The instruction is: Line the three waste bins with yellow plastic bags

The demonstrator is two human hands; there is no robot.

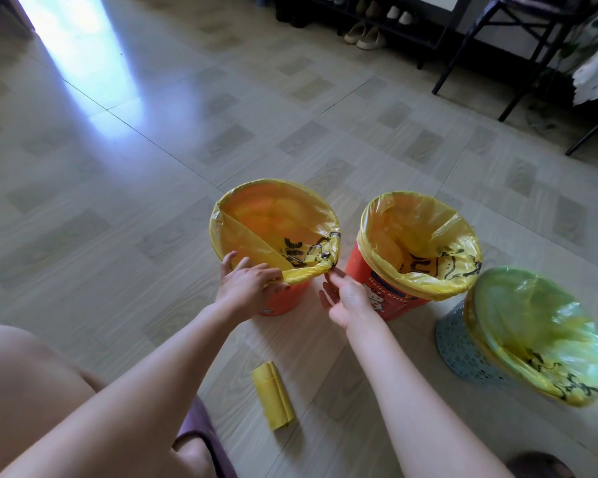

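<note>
Three bins stand on the floor, each with a yellow bag over its rim. The left orange bin (283, 300) holds a yellow bag (277, 219) whose near edge is rolled over the rim. My left hand (244, 282) grips that rolled edge at the near side. My right hand (346, 298) is beside the bin with straight fingers, its fingertips at the bag's rolled edge. The middle orange bin (370, 281) and the blue perforated bin (463, 353) at the right carry yellow bags (425, 232) (532, 332).
A folded roll of yellow bags (272, 395) lies on the floor between my arms. My knee (25, 384) is at the lower left. A black shoe rack with shoes (366, 36) and black chair legs (518, 63) stand at the back right.
</note>
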